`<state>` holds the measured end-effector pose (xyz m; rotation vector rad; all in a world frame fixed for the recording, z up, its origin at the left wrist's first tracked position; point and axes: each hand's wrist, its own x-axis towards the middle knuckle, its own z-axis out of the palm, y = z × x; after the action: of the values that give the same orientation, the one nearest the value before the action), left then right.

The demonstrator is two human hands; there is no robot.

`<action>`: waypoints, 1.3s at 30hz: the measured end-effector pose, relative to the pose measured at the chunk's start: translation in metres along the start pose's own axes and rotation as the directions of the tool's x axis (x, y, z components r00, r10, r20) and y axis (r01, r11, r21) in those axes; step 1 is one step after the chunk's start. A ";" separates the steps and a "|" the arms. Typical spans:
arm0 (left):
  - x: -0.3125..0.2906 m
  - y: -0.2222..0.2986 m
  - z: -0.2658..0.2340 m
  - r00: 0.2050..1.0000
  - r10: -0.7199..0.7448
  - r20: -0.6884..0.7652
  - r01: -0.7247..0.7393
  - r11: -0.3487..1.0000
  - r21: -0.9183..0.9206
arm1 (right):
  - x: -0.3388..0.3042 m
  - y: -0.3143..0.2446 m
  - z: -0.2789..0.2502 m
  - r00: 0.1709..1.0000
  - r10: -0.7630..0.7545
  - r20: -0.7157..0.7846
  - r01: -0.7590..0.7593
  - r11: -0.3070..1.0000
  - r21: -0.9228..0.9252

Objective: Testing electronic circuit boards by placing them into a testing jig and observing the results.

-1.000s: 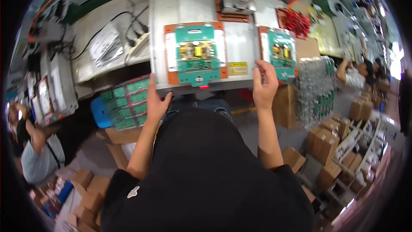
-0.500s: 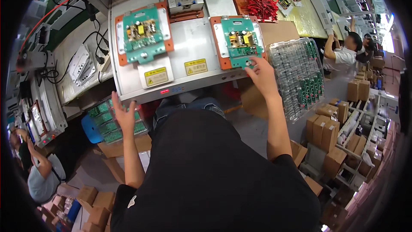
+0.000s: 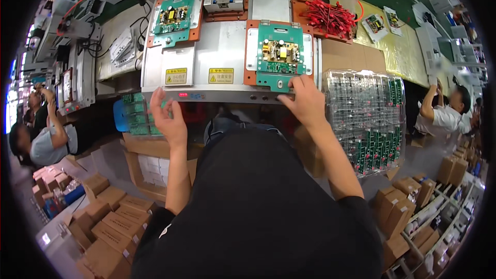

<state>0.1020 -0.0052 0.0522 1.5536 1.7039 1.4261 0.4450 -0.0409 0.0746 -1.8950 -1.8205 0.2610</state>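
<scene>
At the far left, a co-worker in a pale shirt [image 3: 49,147] is beside a bench. Nearer, a blue plastic bin [image 3: 121,116] adjoins stacked green circuit boards [image 3: 138,112]. The left hand [image 3: 169,121] is empty, its fingers spread and curled in front of the grey metal machine [image 3: 219,54]. On that machine's left end, a green fixture plate [image 3: 165,38] on an orange-brown base carries a board with a yellow component [image 3: 173,15]. Toward the right end lies a similar green plate with a metal-ringed slot [image 3: 266,81], bearing a tan-and-green circuit board [image 3: 281,54]. The right hand [image 3: 309,103] is at this plate's lower right edge, thumb and forefinger apart; I cannot tell whether they pinch it. Beyond are a heap of red-wired parts [image 3: 330,18] and clear plastic trays of green boards [image 3: 380,147]
</scene>
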 end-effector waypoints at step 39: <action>-0.013 0.082 0.081 0.420 -0.043 0.907 0.853 0.359 -0.378 | 0.126 -0.039 -0.061 0.947 -0.310 -0.089 0.297 0.946 -0.132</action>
<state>0.2116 0.0020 0.0890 0.6744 0.5842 0.7103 0.4505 0.0684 0.1706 -1.6341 -2.0559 -0.0566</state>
